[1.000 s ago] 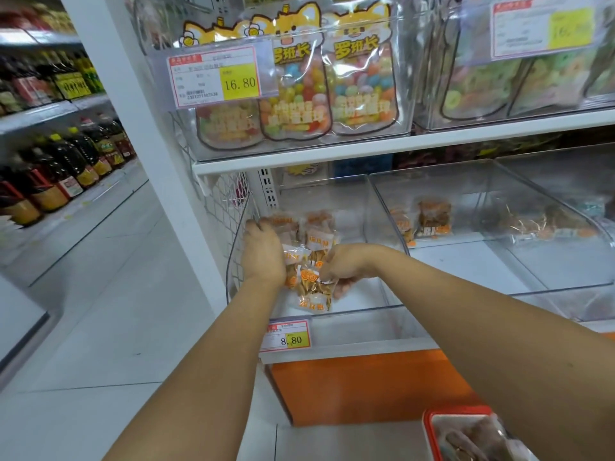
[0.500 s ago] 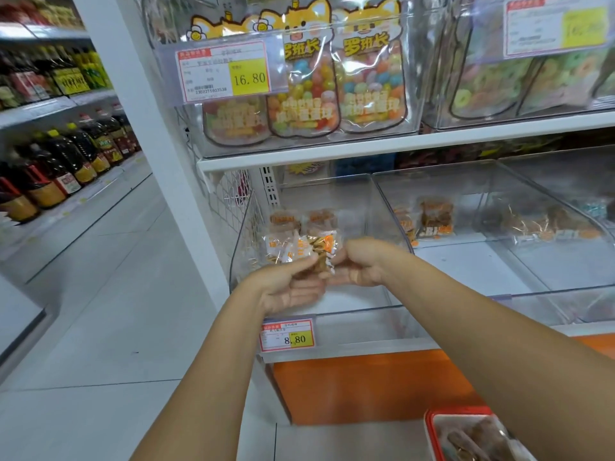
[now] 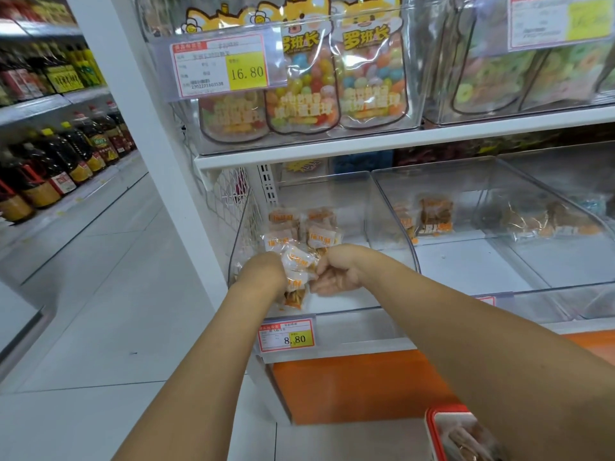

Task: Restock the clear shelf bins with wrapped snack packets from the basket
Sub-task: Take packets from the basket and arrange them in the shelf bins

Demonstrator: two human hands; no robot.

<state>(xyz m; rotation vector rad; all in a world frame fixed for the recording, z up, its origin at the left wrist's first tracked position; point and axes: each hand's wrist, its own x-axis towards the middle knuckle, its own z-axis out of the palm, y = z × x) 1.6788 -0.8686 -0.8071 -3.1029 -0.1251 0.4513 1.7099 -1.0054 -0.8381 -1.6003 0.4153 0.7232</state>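
Both my hands reach into the leftmost clear bin (image 3: 392,214) on the lower shelf. My left hand (image 3: 264,272) and my right hand (image 3: 337,272) hold between them a bunch of clear-wrapped snack packets (image 3: 296,261) with orange and white labels. One packet (image 3: 294,299) hangs below the hands. More of the same packets (image 3: 321,232) lie further back in the bin. The red-rimmed basket (image 3: 432,424) with brown packets sits on the floor at the bottom right, partly behind my right arm.
A second clear bin (image 3: 499,181) to the right holds a few orange-brown packets. An 8.80 price tag (image 3: 287,336) hangs on the bin front. The shelf above carries bins of candy bags (image 3: 336,78). Oil bottles (image 3: 56,161) line the aisle shelf at left.
My hands pulled back toward the bin's front, then dropped slightly. The left hand turned over the packets, and the bunch now sits lower between both hands.
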